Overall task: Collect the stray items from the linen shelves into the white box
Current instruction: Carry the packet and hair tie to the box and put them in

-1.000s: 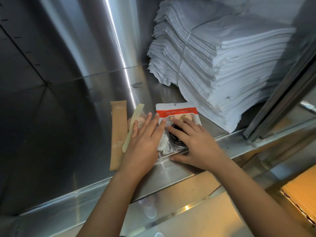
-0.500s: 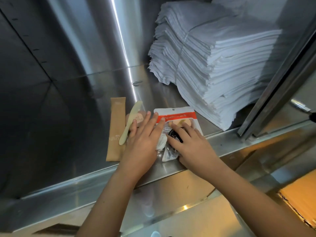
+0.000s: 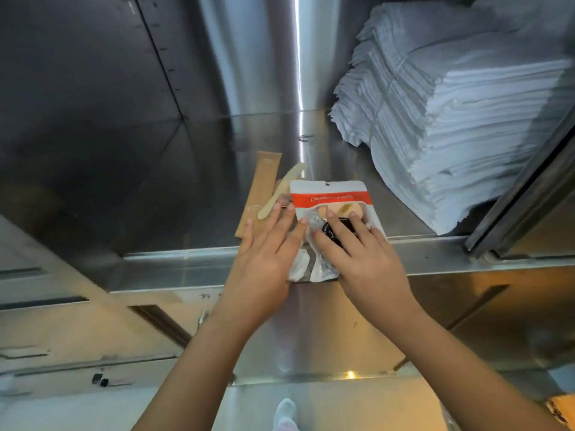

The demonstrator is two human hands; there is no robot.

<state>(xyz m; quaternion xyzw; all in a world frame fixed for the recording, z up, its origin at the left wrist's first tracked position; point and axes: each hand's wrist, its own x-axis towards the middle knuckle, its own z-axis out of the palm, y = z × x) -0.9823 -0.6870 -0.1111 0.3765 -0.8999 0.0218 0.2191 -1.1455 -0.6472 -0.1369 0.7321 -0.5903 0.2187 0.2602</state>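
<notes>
Two hands flat on a steel shelf (image 3: 199, 181), gathering strays at its front lip. Right hand (image 3: 370, 259) spread across a white pouch (image 3: 333, 197) with a red band, fingers (image 3: 339, 222) apart and pressing a dark round item seen through the clear window, not yet closed around anything. Left hand (image 3: 264, 259) at nine o'clock of the pouch, fingers slightly fanned and lying flat, tips touching the pouch edge and a pale wooden spatula (image 3: 280, 194). Tan paper sleeve (image 3: 258, 194), long and narrow, just beside the spatula at its nine o'clock, partly under the left fingertips. Small white wrapped bits (image 3: 298, 265) tucked beneath the pouch at six o'clock, too crumpled to identify.

Step in hand, by the look of it: raking loose pieces into one pile before lifting. Next move likely calls for closing both hands around the heap, thumbs under the slippery pouch film, without letting the thin spatula slide off.

Tied stack of folded white linen (image 3: 451, 119) at two o'clock, soft-edged, well apart from the pile. Brushed metal everywhere, glossy and streaked with light. White box not in view.
</notes>
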